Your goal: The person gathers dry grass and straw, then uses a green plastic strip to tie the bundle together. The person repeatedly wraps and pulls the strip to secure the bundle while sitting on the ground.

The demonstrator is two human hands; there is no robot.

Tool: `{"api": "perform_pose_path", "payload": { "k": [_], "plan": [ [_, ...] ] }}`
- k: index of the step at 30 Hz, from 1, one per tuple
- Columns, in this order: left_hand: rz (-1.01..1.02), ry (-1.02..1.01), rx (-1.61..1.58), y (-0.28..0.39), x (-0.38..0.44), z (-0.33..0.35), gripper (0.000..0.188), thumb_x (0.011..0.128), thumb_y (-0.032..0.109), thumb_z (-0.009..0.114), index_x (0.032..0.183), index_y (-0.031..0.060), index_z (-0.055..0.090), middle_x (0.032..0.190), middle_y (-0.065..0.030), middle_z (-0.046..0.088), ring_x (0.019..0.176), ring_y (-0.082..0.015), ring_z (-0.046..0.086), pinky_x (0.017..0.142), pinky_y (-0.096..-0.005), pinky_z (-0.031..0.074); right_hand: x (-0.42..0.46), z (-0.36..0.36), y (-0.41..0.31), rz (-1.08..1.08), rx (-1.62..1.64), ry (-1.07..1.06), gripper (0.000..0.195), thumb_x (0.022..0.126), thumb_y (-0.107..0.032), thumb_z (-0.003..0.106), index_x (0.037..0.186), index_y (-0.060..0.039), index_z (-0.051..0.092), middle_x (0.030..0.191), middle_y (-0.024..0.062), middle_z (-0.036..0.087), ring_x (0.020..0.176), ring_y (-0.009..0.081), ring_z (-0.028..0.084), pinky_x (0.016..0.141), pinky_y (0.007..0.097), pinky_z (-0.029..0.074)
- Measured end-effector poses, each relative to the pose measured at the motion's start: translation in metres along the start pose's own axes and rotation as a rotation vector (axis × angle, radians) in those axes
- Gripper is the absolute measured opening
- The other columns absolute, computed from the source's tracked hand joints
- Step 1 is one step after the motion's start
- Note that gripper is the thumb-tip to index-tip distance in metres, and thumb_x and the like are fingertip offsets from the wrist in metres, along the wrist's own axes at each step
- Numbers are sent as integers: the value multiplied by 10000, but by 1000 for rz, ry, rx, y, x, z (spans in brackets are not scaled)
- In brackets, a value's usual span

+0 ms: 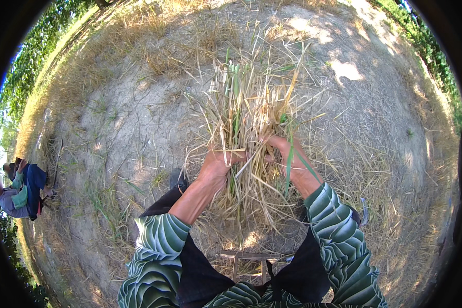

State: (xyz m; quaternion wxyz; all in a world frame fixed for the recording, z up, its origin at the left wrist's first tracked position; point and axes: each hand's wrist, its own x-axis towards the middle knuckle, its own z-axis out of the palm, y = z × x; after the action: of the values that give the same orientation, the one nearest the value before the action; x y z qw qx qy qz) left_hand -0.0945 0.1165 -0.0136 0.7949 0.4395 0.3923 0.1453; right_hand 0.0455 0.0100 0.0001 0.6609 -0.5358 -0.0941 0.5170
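Note:
A thick bundle of dry straw, mixed with some green stems, stands out in front of me between my knees. My left hand grips its left side, the fingers partly hidden by stalks. On the opposite side my right hand is closed around the straw, thumb pointing inward. A long green blade hangs across my right wrist. Loose stalks stick out of the bundle on all sides, and its lower end hangs toward the ground below my hands.
Beneath me is a small wooden stool. Straw-littered bare soil surrounds me, with dry grass farther out. Another person sits at the far left. A curved, blade-like object lies right of my right knee.

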Motion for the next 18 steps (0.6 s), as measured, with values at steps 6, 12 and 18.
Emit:
{"api": "perform_pose_path", "payload": {
  "k": [6, 12, 18],
  "plan": [
    [-16, -31, 8, -2, 3, -4, 303, 748, -48, 622, 1041, -80, 553, 915, -144, 629, 776, -204, 625, 687, -296, 539, -8, 10, 0, -141, -61, -63, 459, 761, -58, 685, 1168, 10, 484, 1052, 96, 587, 974, 182, 562, 838, 348, 442],
    [3, -111, -84, 9, -1, 3, 296, 755, 84, 675, 1012, -38, 594, 935, -118, 633, 901, -219, 588, 836, -345, 471, -7, 8, 4, -219, 3, 32, 313, 784, -38, 663, 1075, 6, 554, 960, 76, 623, 889, 161, 587, 793, 293, 459],
    [-7, -53, -167, 27, 0, -7, 247, 758, 75, 674, 963, -30, 585, 863, -113, 641, 743, -197, 623, 684, -336, 534, -2, -10, -4, -266, 71, 157, 282, 788, -26, 656, 1050, -27, 550, 924, 45, 606, 825, 140, 569, 747, 281, 457]
  ]
}}
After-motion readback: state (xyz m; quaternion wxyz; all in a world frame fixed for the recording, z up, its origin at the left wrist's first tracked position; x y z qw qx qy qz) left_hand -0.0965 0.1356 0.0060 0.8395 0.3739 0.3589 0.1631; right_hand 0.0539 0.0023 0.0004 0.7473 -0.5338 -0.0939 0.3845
